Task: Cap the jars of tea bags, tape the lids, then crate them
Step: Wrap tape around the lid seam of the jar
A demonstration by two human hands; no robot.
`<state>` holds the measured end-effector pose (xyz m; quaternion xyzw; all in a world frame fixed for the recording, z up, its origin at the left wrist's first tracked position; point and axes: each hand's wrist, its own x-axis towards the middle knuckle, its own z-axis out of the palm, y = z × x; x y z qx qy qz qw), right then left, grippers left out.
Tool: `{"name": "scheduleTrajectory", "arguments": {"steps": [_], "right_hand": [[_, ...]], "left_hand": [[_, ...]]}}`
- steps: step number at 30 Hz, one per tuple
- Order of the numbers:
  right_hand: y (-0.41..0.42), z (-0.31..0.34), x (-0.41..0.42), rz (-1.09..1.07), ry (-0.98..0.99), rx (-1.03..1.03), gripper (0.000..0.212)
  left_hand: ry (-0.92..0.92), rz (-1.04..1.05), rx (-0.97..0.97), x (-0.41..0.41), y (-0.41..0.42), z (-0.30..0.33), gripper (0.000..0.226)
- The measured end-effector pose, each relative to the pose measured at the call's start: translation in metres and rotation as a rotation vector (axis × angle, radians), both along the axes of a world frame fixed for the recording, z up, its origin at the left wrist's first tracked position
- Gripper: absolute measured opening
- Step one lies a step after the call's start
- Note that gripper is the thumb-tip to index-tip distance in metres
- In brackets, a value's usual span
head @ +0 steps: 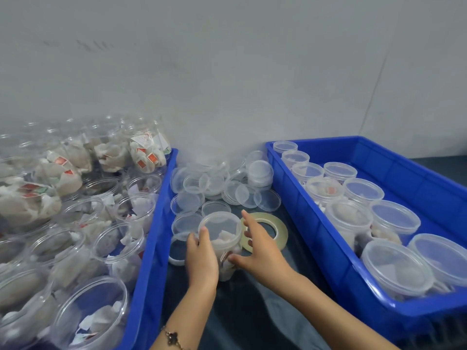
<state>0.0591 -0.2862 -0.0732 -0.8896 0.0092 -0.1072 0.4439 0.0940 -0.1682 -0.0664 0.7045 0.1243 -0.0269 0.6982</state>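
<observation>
Clearly this job is somewhere in the middle. Between the two crates a capped jar [223,245] of tea bags stands on the dark table [252,311], and I take it as my landmark. The left hand [202,258] holds it from the left, fingers curled round its wall and up to the lid's edge. The right hand [260,245] hovers just right of it with fingers spread apart, thumb by the jar's lower side, fingertips over the tape roll [265,229] lying flat there; whether they touch the roll I cannot tell. No tape on this lid that I can make out, so taping looks like the step at hand. Farther right, the right crate [328,248] holds about a dozen lidded jars. Left of the jar, the left crate [149,248] is packed with open jars awaiting caps. Behind it, loose lids [227,184] lie heaped.
</observation>
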Motion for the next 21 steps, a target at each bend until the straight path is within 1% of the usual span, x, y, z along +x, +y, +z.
{"name": "scheduleTrajectory", "arguments": {"steps": [2, 6, 9, 11, 13, 15, 17, 19, 21], "right_hand": [[0.004, 0.001, 0.000, 0.023, 0.015, -0.019, 0.098], [0.009, 0.009, -0.002, -0.018, -0.060, -0.106, 0.081], [0.004, 0.033, -0.005, -0.066, -0.113, -0.123, 0.082], [-0.005, 0.060, -0.004, -0.101, -0.180, -0.114, 0.090], [-0.019, 0.094, 0.001, -0.136, -0.248, -0.129, 0.092], [-0.041, 0.128, 0.009, -0.192, -0.311, -0.154, 0.088], [-0.070, 0.158, 0.021, -0.271, -0.348, -0.193, 0.084], [-0.100, 0.179, 0.032, -0.325, -0.387, -0.223, 0.085], [-0.129, 0.190, 0.043, -0.382, -0.428, -0.278, 0.084]], "left_hand": [[0.003, -0.024, 0.017, -0.003, -0.002, 0.002, 0.042], [-0.033, -0.002, 0.068, -0.010, -0.007, 0.014, 0.033], [-0.088, -0.011, 0.060, -0.014, -0.017, 0.042, 0.027], [-0.159, -0.077, 0.009, -0.012, -0.028, 0.072, 0.030], [-0.265, -0.173, 0.019, -0.004, -0.044, 0.102, 0.030], [-0.346, -0.280, -0.013, 0.008, -0.063, 0.135, 0.024], [-0.361, -0.415, -0.019, 0.023, -0.084, 0.169, 0.027], [-0.372, -0.522, 0.102, 0.038, -0.108, 0.195, 0.039], [-0.444, -0.553, 0.252, 0.055, -0.133, 0.210, 0.051]]}}
